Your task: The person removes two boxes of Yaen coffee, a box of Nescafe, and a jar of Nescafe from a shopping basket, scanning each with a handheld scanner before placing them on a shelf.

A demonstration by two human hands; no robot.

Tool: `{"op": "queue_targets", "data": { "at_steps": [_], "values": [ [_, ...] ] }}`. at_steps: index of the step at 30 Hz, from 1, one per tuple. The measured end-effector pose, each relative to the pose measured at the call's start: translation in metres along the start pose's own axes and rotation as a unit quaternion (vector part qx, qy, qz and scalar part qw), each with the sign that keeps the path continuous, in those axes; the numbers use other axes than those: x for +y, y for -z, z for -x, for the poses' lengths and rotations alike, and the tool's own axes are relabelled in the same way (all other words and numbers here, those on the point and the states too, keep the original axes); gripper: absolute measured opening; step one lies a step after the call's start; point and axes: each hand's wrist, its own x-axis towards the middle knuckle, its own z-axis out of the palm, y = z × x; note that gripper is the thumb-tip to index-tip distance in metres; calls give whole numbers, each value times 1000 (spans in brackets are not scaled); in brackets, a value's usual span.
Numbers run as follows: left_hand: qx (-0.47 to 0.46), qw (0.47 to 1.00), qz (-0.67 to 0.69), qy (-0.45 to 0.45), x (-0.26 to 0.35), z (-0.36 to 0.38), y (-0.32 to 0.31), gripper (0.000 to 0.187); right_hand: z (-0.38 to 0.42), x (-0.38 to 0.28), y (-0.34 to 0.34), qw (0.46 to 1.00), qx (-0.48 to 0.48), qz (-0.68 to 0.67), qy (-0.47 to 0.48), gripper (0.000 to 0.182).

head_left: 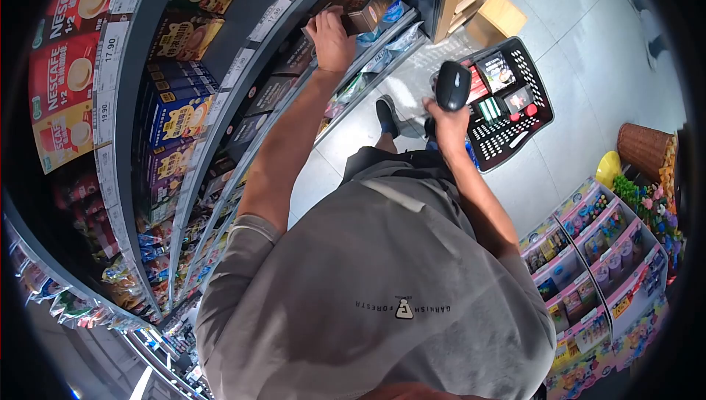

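My left hand (330, 41) reaches up to the shelf on the left. Its fingers are curled at the edge of a dark brown box (370, 10), which sits tilted among other boxes; the thumb is mostly hidden. My right hand (448, 117) is closed round a black handle (454, 85) with a wide, rounded top. Just beyond it is a black shopping basket (546, 98) with a perforated wall. In the basket lie a red box (476, 84), a dark box (498, 73) and other packs. Where the handle meets the basket is hidden.
Curved by the lens, grey shelves run along the left with Nescafe boxes (68, 73), blue boxes (180, 117) and price tags (110, 54). A wooden block (496, 19) is on the tiled floor. A pink display stand (599, 268) and wicker basket (641, 148) stand at right.
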Motion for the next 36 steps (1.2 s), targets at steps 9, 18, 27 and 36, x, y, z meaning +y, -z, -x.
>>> {"op": "queue_targets", "data": {
  "at_steps": [9,18,27,36],
  "values": [
    [-17,999,-41,14,-8,-3,-10,55,-87,-50,-77,950,-105,-294,-8,39],
    [-40,995,-57,69,-13,-5,-15,52,-109,-57,-137,943,-109,-314,19,25],
    [-53,991,-86,89,-9,-9,-17,60,-122,-49,-150,953,-82,-280,83,22],
    [-51,988,-89,112,-4,-12,-17,61,-141,-44,-153,955,-83,-273,83,30]
  ]
}}
